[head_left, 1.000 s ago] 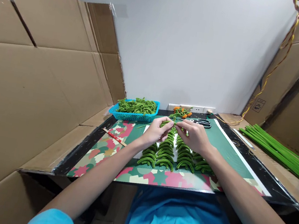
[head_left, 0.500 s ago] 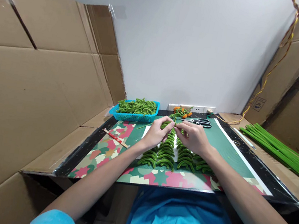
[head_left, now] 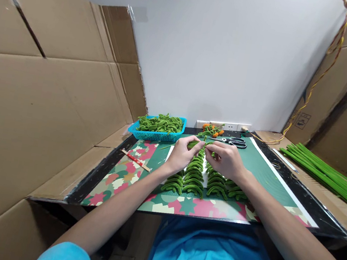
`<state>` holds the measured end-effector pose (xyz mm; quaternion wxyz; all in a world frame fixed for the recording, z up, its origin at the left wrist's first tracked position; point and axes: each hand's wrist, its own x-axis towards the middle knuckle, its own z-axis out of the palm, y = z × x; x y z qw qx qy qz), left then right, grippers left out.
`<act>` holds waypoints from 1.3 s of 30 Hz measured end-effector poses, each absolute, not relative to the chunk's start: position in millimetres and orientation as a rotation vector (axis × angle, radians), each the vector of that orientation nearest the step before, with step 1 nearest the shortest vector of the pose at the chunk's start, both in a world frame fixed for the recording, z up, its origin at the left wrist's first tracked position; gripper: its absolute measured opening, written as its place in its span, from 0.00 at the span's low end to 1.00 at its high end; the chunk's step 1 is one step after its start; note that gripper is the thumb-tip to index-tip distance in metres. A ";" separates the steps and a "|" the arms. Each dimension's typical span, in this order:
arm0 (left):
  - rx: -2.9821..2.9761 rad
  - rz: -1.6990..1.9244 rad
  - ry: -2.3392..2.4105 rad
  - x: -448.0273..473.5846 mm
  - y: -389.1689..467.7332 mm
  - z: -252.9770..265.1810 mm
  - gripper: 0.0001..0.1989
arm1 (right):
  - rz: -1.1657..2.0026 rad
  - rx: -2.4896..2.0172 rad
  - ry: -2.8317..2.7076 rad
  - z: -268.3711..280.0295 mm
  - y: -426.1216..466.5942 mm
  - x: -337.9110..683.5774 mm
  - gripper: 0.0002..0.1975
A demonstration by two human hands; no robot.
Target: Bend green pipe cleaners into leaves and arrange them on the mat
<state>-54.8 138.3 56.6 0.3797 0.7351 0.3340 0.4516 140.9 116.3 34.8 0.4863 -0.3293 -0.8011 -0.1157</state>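
Fingertips pinched, my left hand (head_left: 182,154) and my right hand (head_left: 226,160) meet over the middle of the mat. Between them is a short green pipe cleaner (head_left: 205,139), gripped from both sides; my fingers hide much of it. Below the hands lie several columns of curved green pipe cleaner pieces (head_left: 194,179), stacked one under another like arches. A white sheet (head_left: 204,180) shows between the columns. My forearms partly cover the outer columns.
A blue basket (head_left: 155,136) of bent green pieces stands at the back left. Scissors (head_left: 239,143) lie behind my right hand, near an orange-and-green pipe cleaner bundle (head_left: 216,131). Long green pipe cleaners (head_left: 325,175) lie right. A red-wrapped stick (head_left: 136,160) rests left. Cardboard walls (head_left: 65,98) flank the table.
The pinched hands stay in almost the same place, with a slight shift of the fingers around the pipe cleaner. The whole view has moved slightly.
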 end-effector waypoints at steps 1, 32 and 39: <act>1.873 1.151 0.853 -54.9 138.5 56.9 0.22 | -0.292 -0.808 -1.934 34.5 117.0 141.0 0.13; 1.964 0.974 0.752 -55.5 135.6 54.3 0.22 | -0.280 -0.901 -1.857 34.7 119.5 140.8 0.12; 2.106 1.045 0.845 -55.6 130.3 57.4 0.18 | -0.133 -0.921 -1.804 38.0 119.8 138.3 0.30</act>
